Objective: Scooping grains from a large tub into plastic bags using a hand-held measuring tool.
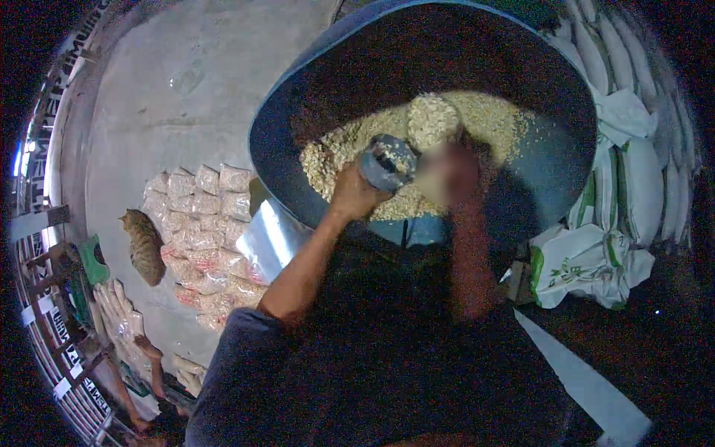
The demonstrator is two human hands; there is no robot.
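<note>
Inside a large blue tub lies a heap of pale, split soybeans. My left hand is wrapped round a grey cylindrical cup, tilted, with some beans showing inside its mouth. Just right of it, my right hand is closed at a round cup heaped with beans. A blurred patch covers part of that hand, so its fingers are hard to make out. Both hands are over the heap, close together.
Left of the tub, filled clear bags lie in rows beside shiny plastic sheets. A tabby cat rests near them. Another person's hand touches long filled bags. White sacks stand at right.
</note>
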